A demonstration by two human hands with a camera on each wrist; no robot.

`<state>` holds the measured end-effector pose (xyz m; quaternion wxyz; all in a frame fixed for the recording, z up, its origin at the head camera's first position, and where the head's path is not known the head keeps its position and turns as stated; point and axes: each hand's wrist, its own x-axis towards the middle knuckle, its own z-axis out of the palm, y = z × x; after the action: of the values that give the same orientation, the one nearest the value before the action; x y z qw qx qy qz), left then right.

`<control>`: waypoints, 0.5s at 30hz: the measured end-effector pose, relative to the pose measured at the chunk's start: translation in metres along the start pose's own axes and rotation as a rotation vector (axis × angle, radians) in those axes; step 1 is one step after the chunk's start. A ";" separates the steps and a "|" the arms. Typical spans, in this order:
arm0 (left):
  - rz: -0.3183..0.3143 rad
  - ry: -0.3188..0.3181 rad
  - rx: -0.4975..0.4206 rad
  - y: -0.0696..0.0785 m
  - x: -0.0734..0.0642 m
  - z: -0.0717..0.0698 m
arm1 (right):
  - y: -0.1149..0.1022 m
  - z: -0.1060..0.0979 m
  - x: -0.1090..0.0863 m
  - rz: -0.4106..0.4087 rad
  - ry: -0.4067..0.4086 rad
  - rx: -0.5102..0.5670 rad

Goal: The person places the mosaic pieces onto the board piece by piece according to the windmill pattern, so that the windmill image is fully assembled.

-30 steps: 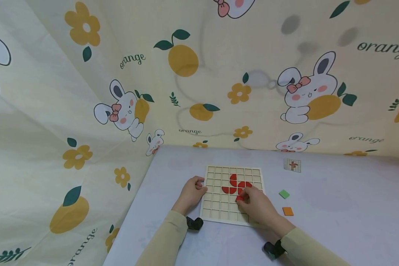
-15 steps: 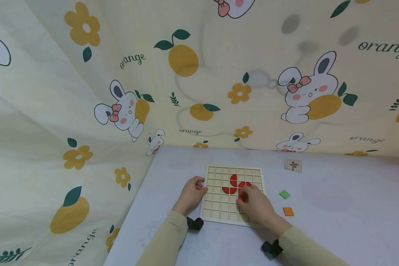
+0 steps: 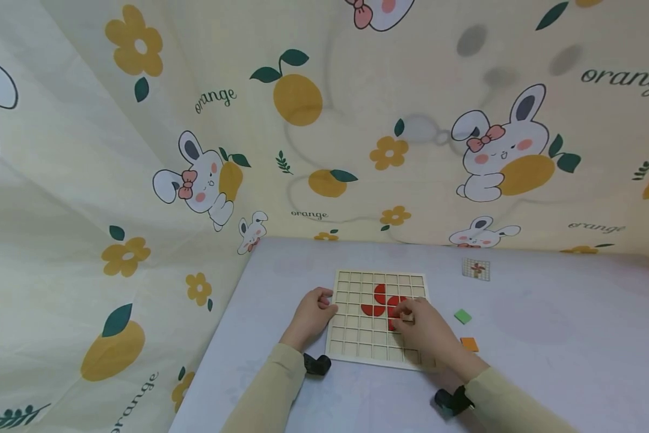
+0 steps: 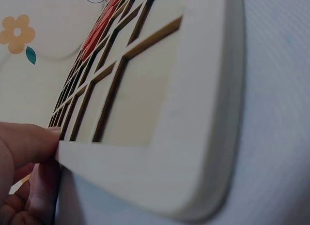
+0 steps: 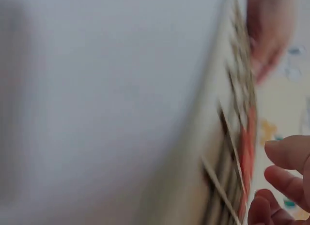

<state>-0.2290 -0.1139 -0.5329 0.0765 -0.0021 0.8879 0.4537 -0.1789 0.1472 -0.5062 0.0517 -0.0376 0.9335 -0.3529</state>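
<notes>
A pale square grid board (image 3: 351,337) lies on the table, with several red quarter- and half-round pieces (image 3: 373,310) set in its cells. At its left edge my left hand (image 3: 309,316) holds the rim, the thumb on top and other fingers lower at the side, as the left wrist view shows. My right hand (image 3: 427,328) hovers over the right half of the board, its fingertips close by a red piece (image 3: 391,325) in a cell. In the right wrist view its thumb and fingers stand apart, nothing between them. It partly hides the red pieces below.
Right of the board lie a green square tile (image 3: 462,316) and an orange square tile (image 3: 469,344). Farther back is a small pattern card (image 3: 476,269) with a red pinwheel figure. A printed cloth (image 3: 346,120) hangs behind and to the left of the table.
My right hand pressed a red piece into a cell below the others, let go and has drawn slightly right. The left hand has stayed at the board's edge.
</notes>
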 end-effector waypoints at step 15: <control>0.000 -0.006 -0.008 -0.002 0.002 0.000 | 0.093 -0.072 -0.011 0.129 0.004 -0.035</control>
<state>-0.2309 -0.1149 -0.5352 0.0791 -0.0011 0.8858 0.4572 -0.1800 0.2654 -0.5136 0.0719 0.0223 0.9400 -0.3327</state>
